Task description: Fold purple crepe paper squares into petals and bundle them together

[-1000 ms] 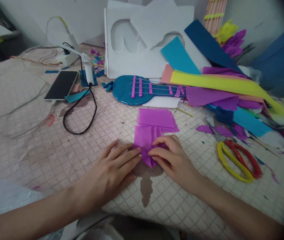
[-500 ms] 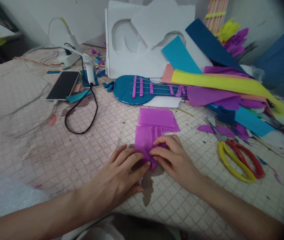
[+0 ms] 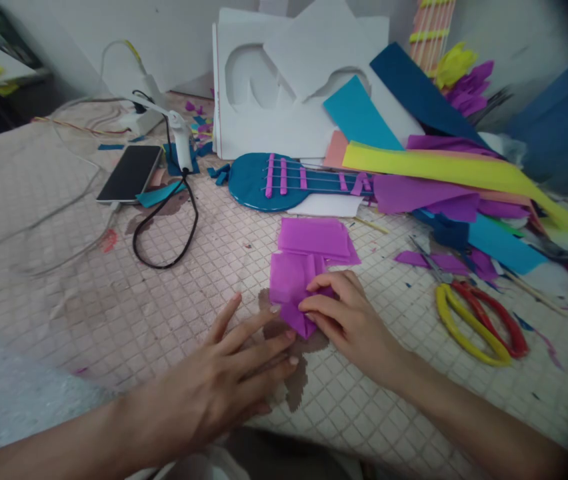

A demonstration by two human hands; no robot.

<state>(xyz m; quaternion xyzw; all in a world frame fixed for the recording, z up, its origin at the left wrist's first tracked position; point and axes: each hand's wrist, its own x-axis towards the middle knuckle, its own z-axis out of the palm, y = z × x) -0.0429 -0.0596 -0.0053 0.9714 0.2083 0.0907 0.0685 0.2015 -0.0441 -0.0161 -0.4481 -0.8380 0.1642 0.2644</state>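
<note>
Purple folded paper (image 3: 288,277) lies before two hands: right hand (image 3: 351,321) pinching it, left hand (image 3: 217,377) splayed.

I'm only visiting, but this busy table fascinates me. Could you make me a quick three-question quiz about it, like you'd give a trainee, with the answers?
1. Multiple choice: What colour are the handle loops of the grey-bladed scissors?
A) both black
B) one yellow, one red
C) both green

2. True or false: The flat, black-screened phone lies left of the glossy blue guitar-shaped piece.

3. Short answer: Which hand has its fingers bunched on the nearer folded purple sheet, and which is spread out?

Key:
1. B
2. True
3. The right hand is bunched on the sheet; the left hand is spread.
</note>
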